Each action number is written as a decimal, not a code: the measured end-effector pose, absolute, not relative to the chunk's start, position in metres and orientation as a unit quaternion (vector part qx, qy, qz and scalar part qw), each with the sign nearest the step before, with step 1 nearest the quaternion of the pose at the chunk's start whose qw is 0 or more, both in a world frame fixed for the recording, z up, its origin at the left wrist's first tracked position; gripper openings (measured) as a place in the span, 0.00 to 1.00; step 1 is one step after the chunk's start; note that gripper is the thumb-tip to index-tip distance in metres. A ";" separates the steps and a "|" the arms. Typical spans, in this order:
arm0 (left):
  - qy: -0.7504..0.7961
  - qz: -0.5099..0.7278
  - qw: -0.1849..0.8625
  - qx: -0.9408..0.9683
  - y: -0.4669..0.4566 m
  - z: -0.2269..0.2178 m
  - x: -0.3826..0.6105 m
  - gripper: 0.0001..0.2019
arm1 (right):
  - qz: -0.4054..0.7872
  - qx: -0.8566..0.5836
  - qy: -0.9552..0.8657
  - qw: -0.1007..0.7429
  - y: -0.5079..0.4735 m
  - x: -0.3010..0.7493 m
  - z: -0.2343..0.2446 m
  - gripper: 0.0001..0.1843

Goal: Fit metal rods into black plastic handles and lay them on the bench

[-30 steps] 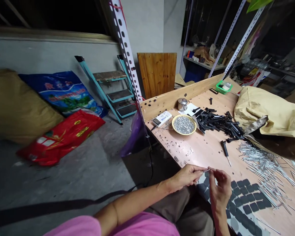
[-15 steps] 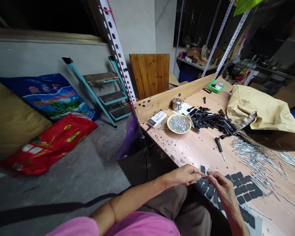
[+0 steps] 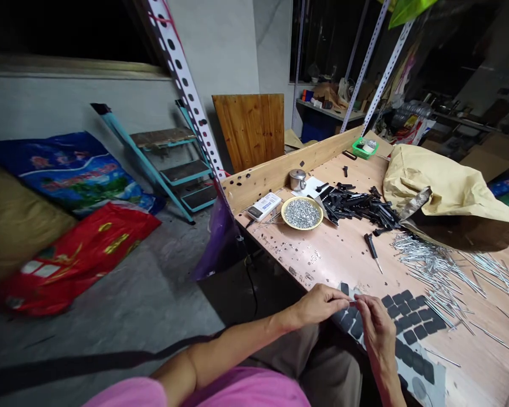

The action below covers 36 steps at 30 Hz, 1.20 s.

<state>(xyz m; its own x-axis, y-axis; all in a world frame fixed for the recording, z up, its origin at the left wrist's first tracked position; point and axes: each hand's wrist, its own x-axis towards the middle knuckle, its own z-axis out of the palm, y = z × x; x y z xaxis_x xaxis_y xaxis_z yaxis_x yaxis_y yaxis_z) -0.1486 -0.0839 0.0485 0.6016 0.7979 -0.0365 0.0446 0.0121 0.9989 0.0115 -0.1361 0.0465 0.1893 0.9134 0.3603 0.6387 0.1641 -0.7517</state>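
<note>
My left hand (image 3: 321, 304) is closed in a pinch on one end of a thin metal rod (image 3: 352, 302). Thumb and fingers of my right hand (image 3: 377, 323) pinch its other end; only a short stretch shows between them. Both hands are over the table's near edge, above a grey sheet (image 3: 438, 377) bearing rows of dark rounded pads (image 3: 410, 337). Just beyond lies a black-handled tool with a thin metal tip (image 3: 372, 252). Many loose metal rods (image 3: 447, 282) are scattered to the right.
A yellow bowl of small metal parts (image 3: 302, 213) stands by a pile of black plastic pieces (image 3: 356, 204). Behind are a metal cup (image 3: 297, 180), a white box (image 3: 263, 207) and a large paper sack (image 3: 445, 181). A step ladder (image 3: 169, 158) and bags (image 3: 72, 254) stand left.
The view has shifted slightly right, so the surroundings appear farther left. My hands stay together, both still pinching the rod, and less of it shows between them.
</note>
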 end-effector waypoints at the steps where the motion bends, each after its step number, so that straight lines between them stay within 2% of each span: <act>1: 0.316 0.278 0.679 0.602 -0.082 0.047 -0.148 0.14 | 0.168 -0.623 -0.619 0.447 -0.137 0.013 0.047 0.17; 4: 0.293 0.212 0.778 0.514 -0.078 0.043 -0.147 0.23 | 0.222 -0.603 -0.620 0.450 -0.138 0.019 0.049 0.16; 7: 0.288 0.198 0.792 0.501 -0.076 0.041 -0.147 0.27 | 0.265 -0.591 -0.611 0.455 -0.139 0.025 0.051 0.15; 12: 0.290 0.203 0.791 0.500 -0.077 0.042 -0.142 0.27 | 0.271 -0.627 -0.558 0.471 -0.140 0.025 0.044 0.15; 18: 0.360 0.238 0.804 0.409 -0.065 0.037 -0.099 0.24 | 0.146 -0.718 -0.434 0.523 -0.103 0.018 0.013 0.24; 23: 0.395 0.258 0.787 0.398 -0.043 0.026 -0.091 0.21 | 0.125 -0.748 -0.394 0.519 -0.099 0.036 0.004 0.27; 28: 0.414 0.300 0.771 0.380 -0.033 0.029 -0.126 0.21 | 0.019 -0.733 -0.528 0.428 -0.177 0.047 0.001 0.17; 31: 0.418 0.301 0.775 0.367 -0.035 0.031 -0.137 0.22 | -0.005 -0.698 -0.610 0.375 -0.220 0.036 -0.016 0.14; 34: 0.412 0.297 0.782 0.361 -0.041 0.029 -0.139 0.22 | -0.011 -0.667 -0.667 0.331 -0.237 0.019 -0.042 0.13; 36: 0.411 0.295 0.785 0.358 -0.045 0.027 -0.138 0.22 | -0.021 -0.659 -0.703 0.266 -0.234 0.006 -0.058 0.15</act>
<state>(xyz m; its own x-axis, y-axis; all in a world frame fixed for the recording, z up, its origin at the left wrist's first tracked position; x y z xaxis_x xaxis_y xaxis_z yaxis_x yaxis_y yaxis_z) -0.1377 -0.0446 0.0270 0.4882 0.7574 -0.4336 -0.1685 0.5693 0.8046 0.0064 -0.2341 -0.0578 0.0099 0.9153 0.4028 0.9380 0.1310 -0.3209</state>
